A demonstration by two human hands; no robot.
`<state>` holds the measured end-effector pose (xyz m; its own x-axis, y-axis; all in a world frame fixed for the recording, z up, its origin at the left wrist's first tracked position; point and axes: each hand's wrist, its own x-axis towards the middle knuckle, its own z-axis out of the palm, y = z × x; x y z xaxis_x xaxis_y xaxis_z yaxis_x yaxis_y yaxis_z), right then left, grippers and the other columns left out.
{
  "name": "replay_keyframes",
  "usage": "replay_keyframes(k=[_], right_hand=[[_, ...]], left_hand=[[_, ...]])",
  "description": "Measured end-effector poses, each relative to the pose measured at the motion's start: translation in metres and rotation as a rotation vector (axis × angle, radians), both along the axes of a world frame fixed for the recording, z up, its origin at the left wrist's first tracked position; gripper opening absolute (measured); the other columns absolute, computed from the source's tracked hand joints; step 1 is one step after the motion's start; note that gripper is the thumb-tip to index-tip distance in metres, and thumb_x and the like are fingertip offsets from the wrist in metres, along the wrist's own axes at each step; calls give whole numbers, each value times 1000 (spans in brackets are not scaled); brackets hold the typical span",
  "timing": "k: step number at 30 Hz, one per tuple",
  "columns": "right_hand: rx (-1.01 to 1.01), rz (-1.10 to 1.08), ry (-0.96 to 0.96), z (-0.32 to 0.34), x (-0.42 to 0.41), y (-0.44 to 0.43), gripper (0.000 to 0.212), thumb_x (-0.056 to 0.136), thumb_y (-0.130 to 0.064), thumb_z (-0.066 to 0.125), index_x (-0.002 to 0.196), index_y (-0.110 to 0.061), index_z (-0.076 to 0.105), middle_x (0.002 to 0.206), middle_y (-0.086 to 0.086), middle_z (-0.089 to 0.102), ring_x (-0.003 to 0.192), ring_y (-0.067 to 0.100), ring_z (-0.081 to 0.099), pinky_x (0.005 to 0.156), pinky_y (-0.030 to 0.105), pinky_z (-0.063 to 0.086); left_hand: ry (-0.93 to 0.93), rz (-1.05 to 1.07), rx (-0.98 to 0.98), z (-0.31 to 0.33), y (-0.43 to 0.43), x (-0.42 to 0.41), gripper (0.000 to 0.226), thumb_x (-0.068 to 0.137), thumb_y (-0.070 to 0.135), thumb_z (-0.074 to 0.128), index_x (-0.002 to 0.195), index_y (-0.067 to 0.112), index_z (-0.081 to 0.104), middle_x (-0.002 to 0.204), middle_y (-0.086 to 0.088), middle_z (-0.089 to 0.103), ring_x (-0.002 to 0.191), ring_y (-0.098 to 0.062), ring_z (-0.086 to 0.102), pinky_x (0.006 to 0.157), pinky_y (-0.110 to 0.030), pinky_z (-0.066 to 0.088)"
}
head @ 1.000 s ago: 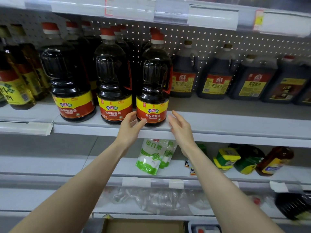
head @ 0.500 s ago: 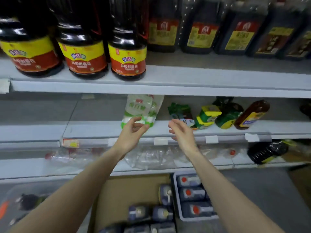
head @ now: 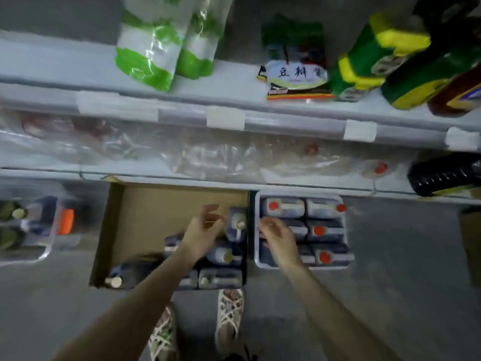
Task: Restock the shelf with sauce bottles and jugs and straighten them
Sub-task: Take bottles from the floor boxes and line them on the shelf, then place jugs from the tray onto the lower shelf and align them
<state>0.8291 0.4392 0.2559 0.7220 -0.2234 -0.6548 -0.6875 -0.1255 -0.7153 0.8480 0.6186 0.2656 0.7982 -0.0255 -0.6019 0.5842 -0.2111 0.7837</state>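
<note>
I look down at the floor. A cardboard box [head: 145, 204] holds several dark sauce jugs with beige caps [head: 235, 225]. Beside it on the right, a white tray [head: 257, 230] holds several dark jugs with red caps [head: 322, 231]. My left hand [head: 203, 230] hovers over the box's jugs, fingers loosely spread and holding nothing. Above the tray's left edge hangs my right hand [head: 278, 237], fingers relaxed and empty. The frame is blurred by motion.
The shelf [head: 229, 74] above carries green-and-white bags [head: 151, 48], a sauce packet [head: 296, 74] and green-yellow packages [head: 364, 61]. A lower shelf holds clear plastic wrap [head: 208, 157] and a lying dark bottle [head: 442, 175]. A clear bin [head: 39, 225] stands at left. My feet are below the box.
The view has dropped from the upper jug shelf to the floor. Both hands have come down from the shelf edge to just above the box and the tray.
</note>
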Motion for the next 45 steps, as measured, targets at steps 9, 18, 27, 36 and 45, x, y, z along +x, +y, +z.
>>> replay_keyframes(k=[9,18,27,36,45], right_hand=[[-19,124,194,-162,-18,-6,34,93,-31,62,119,-10,58,103,-2,62,101,15,60,78,20,44],[-84,96,269,-293,-9,6,47,89,-59,52,87,-13,62,93,3,62,93,22,58,78,33,43],[-151,53,276,-306,12,16,62,84,-71,47,102,-14,64,115,9,62,113,30,56,99,39,43],[-221,60,53,-178,41,21,50,86,-57,59,55,-18,52,63,1,57,66,15,54,60,22,39],[-271,131,-207,54,63,15,61,85,-56,61,43,-13,47,45,3,53,51,18,53,64,32,43]], left_hand=[[202,113,6,-158,-18,-33,24,93,24,60,114,15,51,95,4,61,95,-16,58,83,-30,46],[262,143,-21,-286,-11,-43,30,95,30,56,120,17,47,99,3,61,91,-8,59,69,-18,45],[293,194,-48,-296,3,-42,25,91,34,61,109,18,54,101,-2,66,99,-21,63,86,-39,51],[242,139,-70,-199,14,-27,30,90,31,64,114,17,52,108,-9,66,103,-23,63,92,-39,48],[2,1,-105,5,21,27,48,88,25,67,131,16,48,116,-6,59,104,-19,59,74,-19,46]])
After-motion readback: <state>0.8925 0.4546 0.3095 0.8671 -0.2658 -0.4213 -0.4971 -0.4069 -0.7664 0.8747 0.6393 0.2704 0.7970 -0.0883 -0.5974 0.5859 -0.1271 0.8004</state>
